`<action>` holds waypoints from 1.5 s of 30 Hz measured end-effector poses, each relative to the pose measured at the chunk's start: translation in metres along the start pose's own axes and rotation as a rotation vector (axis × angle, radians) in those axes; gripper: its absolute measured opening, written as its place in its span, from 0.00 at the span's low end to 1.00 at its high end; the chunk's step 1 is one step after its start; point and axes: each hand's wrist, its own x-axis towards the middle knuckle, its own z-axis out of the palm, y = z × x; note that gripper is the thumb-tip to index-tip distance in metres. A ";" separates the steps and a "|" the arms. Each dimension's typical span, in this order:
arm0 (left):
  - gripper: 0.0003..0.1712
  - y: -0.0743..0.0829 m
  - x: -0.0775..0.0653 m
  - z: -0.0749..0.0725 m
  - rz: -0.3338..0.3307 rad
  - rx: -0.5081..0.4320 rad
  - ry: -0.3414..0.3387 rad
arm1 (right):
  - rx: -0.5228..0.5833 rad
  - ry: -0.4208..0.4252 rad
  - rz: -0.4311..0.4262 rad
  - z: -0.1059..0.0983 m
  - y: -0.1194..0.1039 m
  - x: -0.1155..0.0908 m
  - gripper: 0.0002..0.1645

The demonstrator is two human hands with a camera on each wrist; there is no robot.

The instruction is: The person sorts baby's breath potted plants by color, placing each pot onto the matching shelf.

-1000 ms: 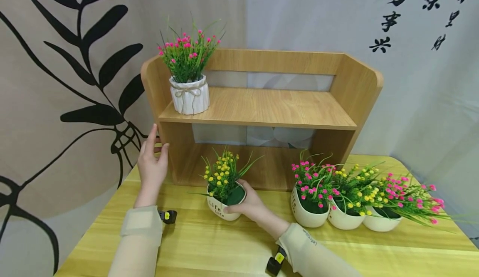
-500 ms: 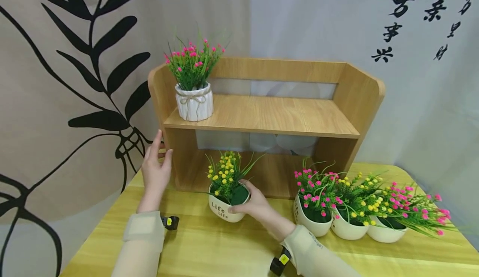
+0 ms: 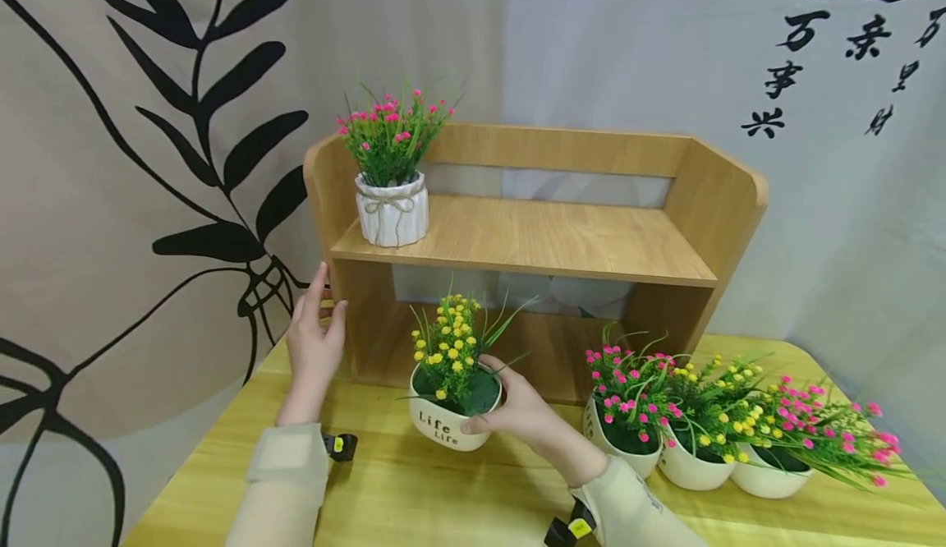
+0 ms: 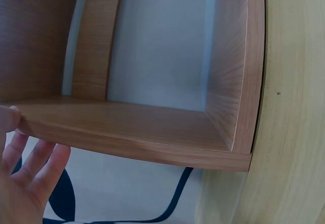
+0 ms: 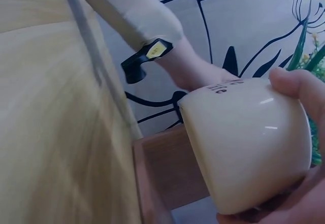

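My right hand (image 3: 521,407) grips a white pot (image 3: 443,428) printed "Life", its thumb on the near side and fingers round the right. Yellow flowers (image 3: 447,342) and green grass blades stand up from it. In the right wrist view, the pot's base is visible and held above the table (image 5: 56,132). My left hand (image 3: 314,346) rests at the left side panel of a two-tier wooden shelf (image 3: 562,239). The left wrist view shows its thumb at the panel's front edge and extended fingers (image 4: 53,165) along the outer side.
A white pot (image 3: 392,214) with pink flowers and a twine bow stands on the upper tier's left end. Right of the shelf's front, three white pots (image 3: 698,469) stand in a row on the table (image 3: 399,506), with pink and yellow flowers. A printed curtain hangs behind.
My right hand has brought the yellow-flowered pot slightly up and nearer to me. My left hand stays at the shelf's side. The head view has tilted, so the scene sits lower and further right.
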 end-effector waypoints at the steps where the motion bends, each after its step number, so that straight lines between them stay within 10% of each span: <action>1: 0.39 0.000 0.000 0.001 -0.005 0.001 -0.001 | -0.005 -0.001 0.001 0.000 -0.002 -0.001 0.56; 45: 0.40 -0.002 0.002 0.003 0.027 -0.021 0.002 | -0.148 -0.091 -0.108 -0.030 -0.070 -0.011 0.62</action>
